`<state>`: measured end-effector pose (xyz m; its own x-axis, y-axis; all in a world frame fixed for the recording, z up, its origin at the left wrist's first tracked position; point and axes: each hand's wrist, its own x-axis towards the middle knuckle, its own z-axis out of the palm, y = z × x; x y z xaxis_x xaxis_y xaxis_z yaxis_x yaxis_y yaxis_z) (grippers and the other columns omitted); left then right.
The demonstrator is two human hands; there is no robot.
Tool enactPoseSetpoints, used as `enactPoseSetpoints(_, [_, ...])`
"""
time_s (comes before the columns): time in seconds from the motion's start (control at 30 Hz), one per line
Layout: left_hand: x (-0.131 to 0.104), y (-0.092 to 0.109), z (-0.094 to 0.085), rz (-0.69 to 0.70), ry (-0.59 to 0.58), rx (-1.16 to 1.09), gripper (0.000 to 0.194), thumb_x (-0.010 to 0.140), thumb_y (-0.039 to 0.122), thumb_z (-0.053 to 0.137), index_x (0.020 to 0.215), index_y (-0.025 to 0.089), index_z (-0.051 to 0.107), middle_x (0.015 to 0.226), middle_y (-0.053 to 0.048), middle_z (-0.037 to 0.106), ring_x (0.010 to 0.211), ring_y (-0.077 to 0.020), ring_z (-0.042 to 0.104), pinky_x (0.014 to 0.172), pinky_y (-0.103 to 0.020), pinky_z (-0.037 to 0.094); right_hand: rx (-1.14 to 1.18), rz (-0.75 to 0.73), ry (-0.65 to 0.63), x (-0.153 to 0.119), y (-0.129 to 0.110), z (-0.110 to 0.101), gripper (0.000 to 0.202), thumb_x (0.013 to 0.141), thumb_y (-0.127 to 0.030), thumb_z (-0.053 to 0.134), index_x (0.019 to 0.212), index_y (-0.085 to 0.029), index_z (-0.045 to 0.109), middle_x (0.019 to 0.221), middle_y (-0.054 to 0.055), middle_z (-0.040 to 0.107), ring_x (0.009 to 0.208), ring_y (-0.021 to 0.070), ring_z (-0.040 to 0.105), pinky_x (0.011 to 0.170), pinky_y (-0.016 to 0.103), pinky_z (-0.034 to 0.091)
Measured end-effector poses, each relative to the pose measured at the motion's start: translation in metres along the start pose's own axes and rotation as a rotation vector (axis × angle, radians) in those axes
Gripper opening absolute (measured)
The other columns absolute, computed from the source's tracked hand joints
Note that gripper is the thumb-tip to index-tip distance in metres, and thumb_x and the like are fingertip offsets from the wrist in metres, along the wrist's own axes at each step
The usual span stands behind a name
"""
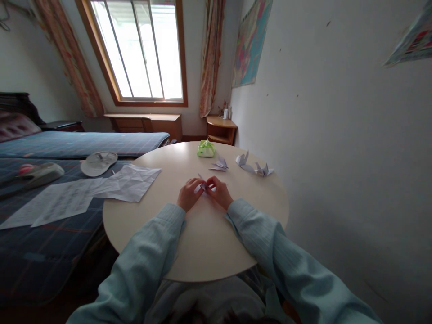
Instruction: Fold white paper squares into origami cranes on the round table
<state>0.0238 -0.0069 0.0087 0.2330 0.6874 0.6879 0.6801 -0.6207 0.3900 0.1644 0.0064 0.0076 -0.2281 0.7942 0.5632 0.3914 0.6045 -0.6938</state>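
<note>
Over the middle of the round white table [141, 234], my left hand [189, 194] and my right hand [218, 192] meet around a small piece of folded paper [203, 186]. Both hands pinch it between thumb and fingers, so most of it is hidden. A thin pointed tip of the paper sticks up beyond my fingers. Just past my hands lies a folded paper figure [220, 164] with pointed ends. Farther right are a paper crane [243, 159] and another folded paper crane [263, 170], set near the wall side of the table.
A green tissue pack [206, 149] stands at the table's far edge. Creased paper sheets [133, 182] overlap the left edge and reach onto the bed [40, 252], where a cap [99, 163] lies. A white wall [330, 157] runs along the right.
</note>
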Motion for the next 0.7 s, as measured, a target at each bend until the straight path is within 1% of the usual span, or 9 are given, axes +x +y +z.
enactPoseSetpoints(0.03, [0.000,0.000,-0.001,0.005,0.007,0.011,0.014,0.076,0.022,0.047,0.084,0.020,0.057,0.085,-0.003,0.060,0.084,-0.0139,0.052,0.076,-0.028,0.044,-0.010,-0.002,-0.003,0.000,0.000,-0.001,0.005,0.069,-0.020,0.051,0.072,-0.019,0.047,0.067,-0.002,0.057,0.061,0.0092,0.055,0.060,0.023,0.047])
enactPoseSetpoints(0.1, [0.000,0.000,-0.003,0.007,0.013,0.015,0.016,0.079,0.026,0.044,0.079,0.019,0.058,0.080,-0.003,0.060,0.080,-0.0133,0.053,0.073,-0.026,0.043,-0.022,-0.013,-0.013,0.000,0.000,-0.002,0.004,0.069,-0.018,0.050,0.073,-0.018,0.049,0.067,-0.001,0.057,0.062,0.0093,0.054,0.060,0.023,0.046])
enactPoseSetpoints(0.23, [-0.002,-0.001,-0.004,-0.042,0.000,-0.012,0.020,0.080,0.029,0.041,0.081,0.020,0.059,0.077,-0.002,0.060,0.073,-0.0117,0.054,0.065,-0.023,0.043,-0.059,-0.061,-0.030,0.000,0.001,-0.004,0.010,0.070,-0.017,0.050,0.080,-0.018,0.053,0.074,0.000,0.059,0.069,0.0101,0.055,0.064,0.023,0.046])
enactPoseSetpoints(0.33, [-0.002,-0.003,-0.003,-0.086,0.008,-0.023,0.019,0.080,0.029,0.042,0.081,0.021,0.059,0.075,-0.001,0.062,0.068,-0.0105,0.055,0.062,-0.021,0.043,-0.113,-0.086,-0.004,0.001,0.004,-0.005,0.014,0.070,-0.018,0.051,0.084,-0.019,0.054,0.080,0.002,0.058,0.076,0.0118,0.053,0.065,0.024,0.045])
enactPoseSetpoints(0.4, [-0.002,-0.003,-0.004,-0.112,0.020,-0.031,0.018,0.080,0.028,0.042,0.081,0.020,0.058,0.072,-0.001,0.062,0.065,-0.0102,0.055,0.060,-0.021,0.042,-0.160,-0.077,0.008,0.001,0.007,-0.005,0.016,0.070,-0.020,0.053,0.085,-0.018,0.055,0.082,0.003,0.058,0.077,0.0129,0.053,0.066,0.025,0.044])
enactPoseSetpoints(0.47, [-0.002,-0.003,-0.005,-0.134,0.029,-0.042,0.019,0.080,0.028,0.041,0.078,0.019,0.057,0.068,-0.001,0.062,0.062,-0.0102,0.056,0.059,-0.021,0.042,-0.216,-0.048,-0.034,0.001,0.010,-0.005,0.014,0.070,-0.022,0.054,0.082,-0.017,0.056,0.079,0.004,0.059,0.073,0.0133,0.053,0.065,0.025,0.043])
enactPoseSetpoints(0.6, [-0.002,0.001,-0.007,-0.162,0.019,-0.056,0.026,0.082,0.030,0.036,0.068,0.017,0.054,0.061,-0.001,0.061,0.057,-0.0099,0.056,0.057,-0.020,0.041,-0.286,-0.027,-0.205,0.000,0.011,-0.005,0.012,0.073,-0.022,0.050,0.077,-0.016,0.060,0.073,0.003,0.061,0.067,0.0128,0.053,0.063,0.024,0.039])
enactPoseSetpoints(0.7, [-0.002,0.004,-0.009,-0.193,0.014,-0.075,0.028,0.083,0.032,0.033,0.068,0.017,0.052,0.060,0.000,0.061,0.056,-0.0094,0.056,0.056,-0.019,0.040,-0.299,-0.042,-0.249,0.000,0.008,-0.005,0.016,0.075,-0.021,0.047,0.079,-0.018,0.062,0.074,0.003,0.062,0.069,0.0124,0.053,0.064,0.022,0.037])
